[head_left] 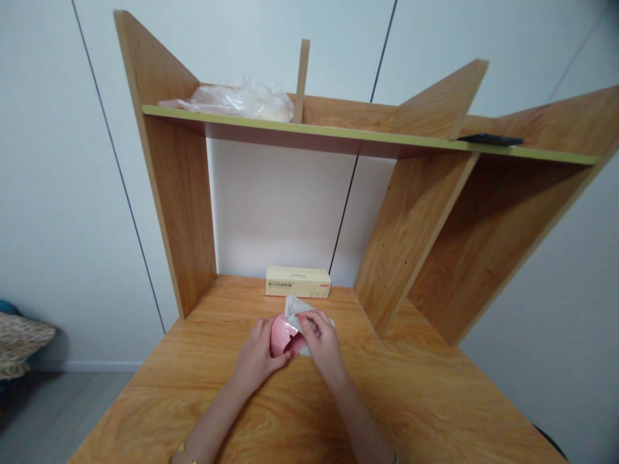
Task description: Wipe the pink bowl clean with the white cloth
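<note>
A glossy pink rounded object with a dark opening or notch in it is above the wooden desk; its exact kind I cannot make out. Around its left side curls my left hand, thumb at the near edge and fingers behind. My right hand pinches a light grey cloth, which rises in a fold over the far side of the pink object. Part of the cloth hangs below and behind the right fingers. Where cloth and pink object meet is partly hidden by my right hand.
A cream box with printed lettering stands at the back of the wooden desk. Above runs a shelf bearing a clear plastic bag and a flat dark item. An upright panel rises to the right.
</note>
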A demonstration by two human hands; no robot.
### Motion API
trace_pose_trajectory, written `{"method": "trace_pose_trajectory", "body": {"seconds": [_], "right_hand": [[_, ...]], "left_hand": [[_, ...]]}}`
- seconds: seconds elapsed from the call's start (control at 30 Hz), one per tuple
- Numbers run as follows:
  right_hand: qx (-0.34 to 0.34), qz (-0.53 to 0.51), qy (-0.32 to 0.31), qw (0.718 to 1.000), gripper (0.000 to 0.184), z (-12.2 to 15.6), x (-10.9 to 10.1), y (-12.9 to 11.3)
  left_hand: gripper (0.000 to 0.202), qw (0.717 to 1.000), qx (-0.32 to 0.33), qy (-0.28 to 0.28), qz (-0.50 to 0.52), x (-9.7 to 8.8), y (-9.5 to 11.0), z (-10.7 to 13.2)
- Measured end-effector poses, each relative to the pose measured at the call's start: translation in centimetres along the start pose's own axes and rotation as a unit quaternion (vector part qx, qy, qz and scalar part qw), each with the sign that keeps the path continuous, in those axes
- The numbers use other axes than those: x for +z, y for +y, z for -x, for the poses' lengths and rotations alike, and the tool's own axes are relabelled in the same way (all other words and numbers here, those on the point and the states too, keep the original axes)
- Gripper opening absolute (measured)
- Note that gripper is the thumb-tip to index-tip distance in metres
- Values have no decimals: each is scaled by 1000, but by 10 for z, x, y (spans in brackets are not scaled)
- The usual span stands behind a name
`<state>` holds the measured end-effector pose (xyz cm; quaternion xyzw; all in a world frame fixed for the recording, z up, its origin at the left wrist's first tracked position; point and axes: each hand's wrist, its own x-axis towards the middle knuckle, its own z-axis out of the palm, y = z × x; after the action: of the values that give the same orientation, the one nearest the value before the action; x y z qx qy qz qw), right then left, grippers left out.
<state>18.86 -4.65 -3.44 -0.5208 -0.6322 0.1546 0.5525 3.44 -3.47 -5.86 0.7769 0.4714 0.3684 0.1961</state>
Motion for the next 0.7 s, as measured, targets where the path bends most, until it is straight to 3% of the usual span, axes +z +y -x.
{"method": "trace_pose_trajectory", "body": {"seconds": [0.1,0.2,0.4,0.47,0.57,0.7], "right_hand": [[26,11,-9,1000,20,-7,0,3],[61,32,-17,997,29,-20,1,6],[127,77,-90,985,7,-46,0,2],[110,86,-82,987,5,-45,2,-4],[27,118,-70,990,12,-31,9,-14],[-70,169,-101,978,19,-5,23,-26]], "left_hand": [[57,999,-2,21,-27,1,1,0],[58,1000,-14,15,21,4,2,0],[60,989,-77,-19,125,9,5,2],[60,988,-82,-18,133,10,6,3],[63,986,-88,-17,138,11,4,3],[50,988,-104,-10,117,12,-1,2]]}}
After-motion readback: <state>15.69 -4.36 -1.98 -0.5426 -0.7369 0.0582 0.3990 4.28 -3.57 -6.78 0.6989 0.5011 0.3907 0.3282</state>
